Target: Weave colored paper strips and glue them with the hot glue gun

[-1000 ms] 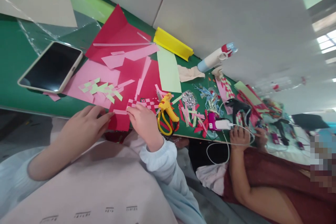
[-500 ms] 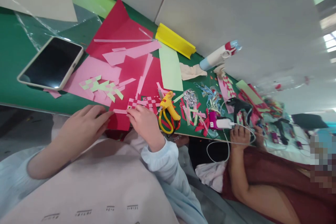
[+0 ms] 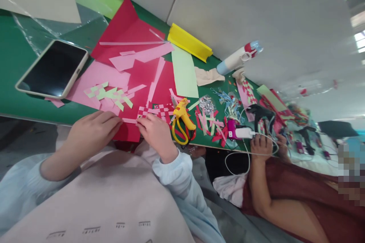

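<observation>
My left hand (image 3: 92, 133) and my right hand (image 3: 155, 133) pinch the two ends of a thin pink paper strip (image 3: 129, 120) at the near edge of the green table (image 3: 17, 64). The strip lies across a red paper sheet (image 3: 131, 131). Just beyond my right hand sits a red-and-pink woven checker piece (image 3: 159, 112). Yellow-handled scissors (image 3: 178, 134) and a yellow glue gun (image 3: 182, 115) rest right of that hand.
A tablet (image 3: 51, 69) lies at the left. Red and pink sheets (image 3: 128, 34), pale green paper (image 3: 184, 74), a woven green-pink piece (image 3: 110, 95), a yellow tray (image 3: 189, 43) and a bottle (image 3: 236, 59) cover the table. A co-worker's hand (image 3: 261, 146) holds a cable at the right.
My hands stay on the strip and shift only slightly. The view has drifted a little.
</observation>
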{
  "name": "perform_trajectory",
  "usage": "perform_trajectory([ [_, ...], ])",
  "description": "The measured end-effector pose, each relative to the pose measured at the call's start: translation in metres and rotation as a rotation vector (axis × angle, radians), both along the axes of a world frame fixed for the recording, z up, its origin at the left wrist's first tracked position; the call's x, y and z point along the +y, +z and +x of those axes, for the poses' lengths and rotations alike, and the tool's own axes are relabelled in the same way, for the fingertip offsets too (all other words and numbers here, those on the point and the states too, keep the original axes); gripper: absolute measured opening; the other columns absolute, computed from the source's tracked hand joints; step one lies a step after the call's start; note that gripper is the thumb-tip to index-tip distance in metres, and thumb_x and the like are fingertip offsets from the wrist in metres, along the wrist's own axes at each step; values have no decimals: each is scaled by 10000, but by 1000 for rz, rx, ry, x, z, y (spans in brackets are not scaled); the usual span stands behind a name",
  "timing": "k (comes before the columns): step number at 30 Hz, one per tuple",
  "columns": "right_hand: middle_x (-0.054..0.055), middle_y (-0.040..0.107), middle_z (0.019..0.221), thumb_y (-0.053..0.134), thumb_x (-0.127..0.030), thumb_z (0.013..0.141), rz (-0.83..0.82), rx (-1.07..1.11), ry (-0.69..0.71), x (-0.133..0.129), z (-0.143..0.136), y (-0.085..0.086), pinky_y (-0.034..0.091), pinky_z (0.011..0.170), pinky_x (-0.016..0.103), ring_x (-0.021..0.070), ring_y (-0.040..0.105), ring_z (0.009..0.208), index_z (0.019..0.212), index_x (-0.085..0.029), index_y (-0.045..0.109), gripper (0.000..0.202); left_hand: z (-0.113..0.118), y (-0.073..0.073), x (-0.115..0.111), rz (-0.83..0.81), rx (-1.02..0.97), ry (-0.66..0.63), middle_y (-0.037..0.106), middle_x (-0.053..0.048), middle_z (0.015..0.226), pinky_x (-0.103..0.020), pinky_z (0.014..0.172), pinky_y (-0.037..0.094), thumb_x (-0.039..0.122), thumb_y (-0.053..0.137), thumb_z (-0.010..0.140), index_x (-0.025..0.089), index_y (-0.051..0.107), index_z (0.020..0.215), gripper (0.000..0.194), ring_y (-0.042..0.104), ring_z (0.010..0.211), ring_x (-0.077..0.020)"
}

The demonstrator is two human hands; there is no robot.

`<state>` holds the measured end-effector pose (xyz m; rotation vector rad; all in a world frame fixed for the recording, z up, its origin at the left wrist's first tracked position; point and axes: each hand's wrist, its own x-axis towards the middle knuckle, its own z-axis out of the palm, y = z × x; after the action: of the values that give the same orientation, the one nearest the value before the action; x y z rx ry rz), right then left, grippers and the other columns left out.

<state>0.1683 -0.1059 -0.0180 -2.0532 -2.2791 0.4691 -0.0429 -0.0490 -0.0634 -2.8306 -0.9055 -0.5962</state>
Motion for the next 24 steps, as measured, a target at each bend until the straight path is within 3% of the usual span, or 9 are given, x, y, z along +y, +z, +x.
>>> perform_trajectory([
  [7,46,733,1039,516,-335,1035,87,64,6,-3,6,-10,454,731,262,161,684,937,1169,-223,722,270,0,-2,4,57,-33,-52,722,-41,897,-323,676,476,192,529,964,189,692,894,177,643,781,-186],
  [13,55,745,916,446,-329,1060,305,162,31,-11,12,-13,473,787,257,149,680,883,1081,-194,734,319,-4,5,2,187,-160,-89,739,-17,905,-305,724,525,205,643,915,200,671,939,37,665,773,-166],
  [18,51,750,911,414,-290,1066,398,203,85,-13,11,-12,492,813,259,147,679,883,995,-198,739,345,-5,16,0,247,-225,-143,739,-23,891,-304,694,536,168,706,853,196,667,954,112,664,734,-166],
  [24,52,746,900,432,-266,1053,431,204,120,-13,14,-10,510,793,275,155,677,848,991,-215,748,326,-6,16,-2,208,-237,-116,748,-31,883,-316,668,551,162,705,840,184,655,986,156,679,718,-180],
])
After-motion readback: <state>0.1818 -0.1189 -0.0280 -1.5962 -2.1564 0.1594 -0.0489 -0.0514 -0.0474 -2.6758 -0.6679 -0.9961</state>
